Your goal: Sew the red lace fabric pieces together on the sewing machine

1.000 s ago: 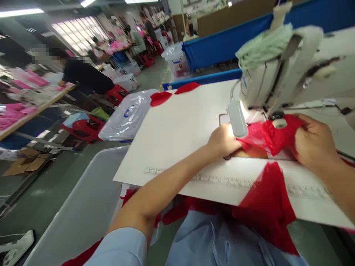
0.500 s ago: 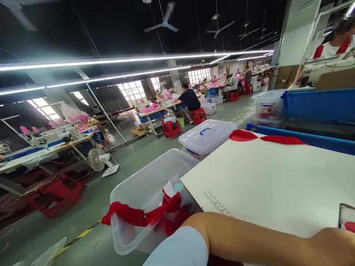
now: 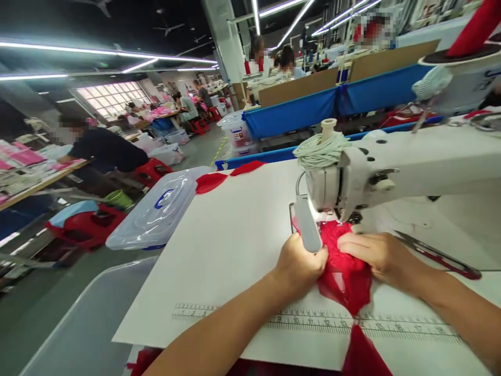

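Red sheer fabric [image 3: 341, 269] lies under the needle area of a white sewing machine [image 3: 376, 167]. My left hand [image 3: 299, 266] is closed on the fabric's left edge, its thumb toward the cloth. My right hand [image 3: 378, 256] grips the fabric's right side, fingers curled over gathered folds; its thumb is hidden. A narrow tied point joins this piece to another red piece [image 3: 364, 355] hanging toward the front edge. A small grey lamp [image 3: 308, 224] on a bendy neck partly covers the spot by the needle. Thread snips [image 3: 438, 254] lie right of my right hand.
The white tabletop [image 3: 230, 230] has a printed ruler [image 3: 313, 319] along its front. More red cloth [image 3: 230, 175] lies at the far edge. Left stand an uncovered plastic bin [image 3: 94, 313] and a lidded one [image 3: 160, 209]. Other people sit at machines beyond blue cloth troughs [image 3: 289, 112].
My view has swung right, bringing the sewing machine and both hands into sight. Earlier only one outstretched arm showed, its hand at the right edge; now both hands are on the red fabric.
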Demonstrator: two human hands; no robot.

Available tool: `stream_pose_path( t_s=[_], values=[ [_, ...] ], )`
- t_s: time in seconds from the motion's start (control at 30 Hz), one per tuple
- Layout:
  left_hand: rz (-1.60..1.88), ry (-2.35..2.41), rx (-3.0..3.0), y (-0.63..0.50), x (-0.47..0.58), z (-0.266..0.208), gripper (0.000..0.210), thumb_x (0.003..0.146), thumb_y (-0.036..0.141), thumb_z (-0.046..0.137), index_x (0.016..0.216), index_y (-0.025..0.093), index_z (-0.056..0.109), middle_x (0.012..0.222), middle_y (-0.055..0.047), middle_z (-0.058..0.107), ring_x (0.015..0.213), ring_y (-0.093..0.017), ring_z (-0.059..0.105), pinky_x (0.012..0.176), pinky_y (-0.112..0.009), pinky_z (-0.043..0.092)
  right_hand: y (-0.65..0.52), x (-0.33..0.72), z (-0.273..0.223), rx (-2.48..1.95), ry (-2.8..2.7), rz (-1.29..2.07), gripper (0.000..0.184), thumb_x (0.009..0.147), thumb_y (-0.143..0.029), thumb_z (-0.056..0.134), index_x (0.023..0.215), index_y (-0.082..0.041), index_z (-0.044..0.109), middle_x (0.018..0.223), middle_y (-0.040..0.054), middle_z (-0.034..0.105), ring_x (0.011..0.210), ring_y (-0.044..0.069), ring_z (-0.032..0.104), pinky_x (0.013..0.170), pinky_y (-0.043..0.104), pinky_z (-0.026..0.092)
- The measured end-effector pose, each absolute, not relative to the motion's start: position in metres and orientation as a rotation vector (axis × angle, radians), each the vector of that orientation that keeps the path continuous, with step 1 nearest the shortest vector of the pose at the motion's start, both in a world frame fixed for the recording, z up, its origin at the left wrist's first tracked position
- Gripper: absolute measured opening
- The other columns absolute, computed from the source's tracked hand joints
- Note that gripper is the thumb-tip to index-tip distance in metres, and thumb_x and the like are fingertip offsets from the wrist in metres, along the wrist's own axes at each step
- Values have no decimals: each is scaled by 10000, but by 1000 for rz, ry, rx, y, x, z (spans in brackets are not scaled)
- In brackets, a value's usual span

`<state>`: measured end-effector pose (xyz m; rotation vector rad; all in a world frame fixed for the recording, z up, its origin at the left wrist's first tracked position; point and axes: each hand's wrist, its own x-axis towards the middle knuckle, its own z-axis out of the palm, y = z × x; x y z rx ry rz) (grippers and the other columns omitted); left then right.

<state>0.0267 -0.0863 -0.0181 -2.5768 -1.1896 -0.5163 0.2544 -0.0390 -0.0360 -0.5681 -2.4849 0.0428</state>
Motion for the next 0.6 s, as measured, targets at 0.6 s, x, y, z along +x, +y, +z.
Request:
stream_pose_path(
  t_s=[0.6],
  values=[
    [-234,-1116,-2298,-113,24,-10,323,857,56,633,1149,176,701,987,-108,740,802,-203,664,582,-294,444,-43,244,-37,-665,-2509,-35,323,705,64,364,752,-228,495,852,22,704,582,150,540,511,283,322]
  ],
)
